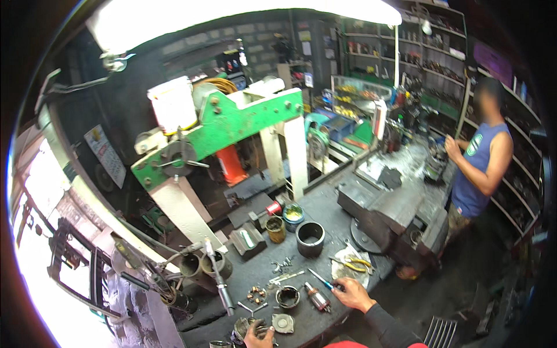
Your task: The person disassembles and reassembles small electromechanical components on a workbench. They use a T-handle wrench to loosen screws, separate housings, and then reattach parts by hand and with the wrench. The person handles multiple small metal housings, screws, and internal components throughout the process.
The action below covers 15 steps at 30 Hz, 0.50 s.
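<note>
At the bench's near edge, my right hand (pixel 353 294) grips a screwdriver (pixel 321 280) with a blue handle, its shaft pointing up and left. Just left of it lies a motor armature (pixel 317 298) with a reddish middle. My left hand (pixel 259 336) is low in the view, fingers curled against a grey metal housing (pixel 241 327); the lower edge cuts it off. Between the hands are a round metal end cap (pixel 283 323) and an open ring-shaped casing (pixel 288 298). Small copper-coloured pieces (pixel 256 294) and a three-armed wrench (pixel 252 309) lie further left.
Yellow-handled pliers (pixel 355 264) rest on a cloth. Behind stand a black cylinder (pixel 310 239), tins (pixel 275 228) and a green press frame (pixel 243 126). A bench vise (pixel 394 223) sits to the right. Beyond it, a person (pixel 484 153) in a blue sleeveless shirt stands near shelves.
</note>
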Each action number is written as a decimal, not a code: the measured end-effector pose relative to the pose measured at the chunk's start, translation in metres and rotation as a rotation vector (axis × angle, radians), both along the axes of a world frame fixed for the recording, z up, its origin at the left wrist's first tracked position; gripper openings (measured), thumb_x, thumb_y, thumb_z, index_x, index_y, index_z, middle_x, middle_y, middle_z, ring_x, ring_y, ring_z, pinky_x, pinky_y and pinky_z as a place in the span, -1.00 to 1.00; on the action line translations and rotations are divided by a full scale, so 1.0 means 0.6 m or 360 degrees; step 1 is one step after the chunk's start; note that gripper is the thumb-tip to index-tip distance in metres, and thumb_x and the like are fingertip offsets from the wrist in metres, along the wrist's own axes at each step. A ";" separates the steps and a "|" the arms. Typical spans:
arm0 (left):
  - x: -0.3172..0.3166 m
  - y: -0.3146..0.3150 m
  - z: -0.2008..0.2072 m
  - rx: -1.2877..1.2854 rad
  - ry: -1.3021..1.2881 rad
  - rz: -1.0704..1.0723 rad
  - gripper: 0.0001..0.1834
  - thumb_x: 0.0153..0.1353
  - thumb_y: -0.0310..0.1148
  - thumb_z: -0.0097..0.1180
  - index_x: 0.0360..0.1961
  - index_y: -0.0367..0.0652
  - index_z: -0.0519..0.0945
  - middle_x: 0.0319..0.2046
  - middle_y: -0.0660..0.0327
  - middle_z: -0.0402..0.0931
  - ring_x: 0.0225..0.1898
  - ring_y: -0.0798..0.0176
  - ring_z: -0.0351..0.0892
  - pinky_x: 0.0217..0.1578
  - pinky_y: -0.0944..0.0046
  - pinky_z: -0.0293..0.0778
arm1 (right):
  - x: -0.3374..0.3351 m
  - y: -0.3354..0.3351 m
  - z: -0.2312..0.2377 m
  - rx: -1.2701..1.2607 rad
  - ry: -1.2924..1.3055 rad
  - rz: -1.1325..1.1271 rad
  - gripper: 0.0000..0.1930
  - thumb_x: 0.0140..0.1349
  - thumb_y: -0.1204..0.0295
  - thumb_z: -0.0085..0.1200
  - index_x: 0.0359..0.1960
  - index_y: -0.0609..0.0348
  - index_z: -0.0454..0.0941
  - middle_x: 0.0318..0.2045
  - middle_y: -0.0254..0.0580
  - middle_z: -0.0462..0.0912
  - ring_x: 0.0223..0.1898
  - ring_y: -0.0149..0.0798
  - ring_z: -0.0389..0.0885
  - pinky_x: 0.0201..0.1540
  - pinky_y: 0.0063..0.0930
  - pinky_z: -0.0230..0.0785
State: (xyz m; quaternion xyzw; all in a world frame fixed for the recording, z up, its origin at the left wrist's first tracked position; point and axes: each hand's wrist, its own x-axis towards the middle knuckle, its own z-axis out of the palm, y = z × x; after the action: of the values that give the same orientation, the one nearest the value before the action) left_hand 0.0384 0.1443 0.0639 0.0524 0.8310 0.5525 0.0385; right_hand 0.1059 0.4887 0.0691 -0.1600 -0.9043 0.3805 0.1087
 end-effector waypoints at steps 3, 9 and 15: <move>-0.008 -0.003 0.027 0.0047 -0.0105 0.0025 -0.55 0.28 -0.52 0.46 0.18 -0.26 0.67 -0.09 0.15 0.75 -0.13 0.29 0.75 -0.07 0.28 0.67 | -0.035 0.008 0.046 0.0032 0.0055 0.0048 -0.71 0.33 0.29 0.31 -0.04 0.22 0.77 -0.15 0.11 0.78 -0.07 0.12 0.77 0.01 -0.06 0.58; 0.004 -0.005 0.105 0.0084 -0.0315 0.0259 -0.57 0.27 -0.45 0.49 0.15 -0.26 0.69 -0.11 0.15 0.76 -0.13 0.27 0.77 -0.07 0.28 0.68 | -0.178 0.068 0.202 -0.0026 0.0351 0.0101 -0.73 0.33 0.33 0.31 -0.04 0.22 0.75 -0.12 0.08 0.80 -0.08 0.13 0.79 -0.01 -0.11 0.61; -0.001 -0.015 0.050 0.0017 0.0041 0.0359 -0.55 0.24 -0.45 0.51 0.15 -0.24 0.70 -0.07 0.16 0.76 -0.09 0.28 0.77 -0.03 0.27 0.66 | -0.395 0.179 0.389 -0.0034 0.0868 0.0239 -0.77 0.35 0.37 0.31 -0.05 0.22 0.75 -0.24 -0.05 0.79 -0.32 -0.22 0.77 -0.23 -0.29 0.59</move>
State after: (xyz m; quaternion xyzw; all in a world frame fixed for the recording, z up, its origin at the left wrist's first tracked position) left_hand 0.0380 0.1351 0.0938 -0.0340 0.8290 0.5571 -0.0348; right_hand -0.1314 0.5959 0.3025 0.0146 -0.8469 0.4260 0.3179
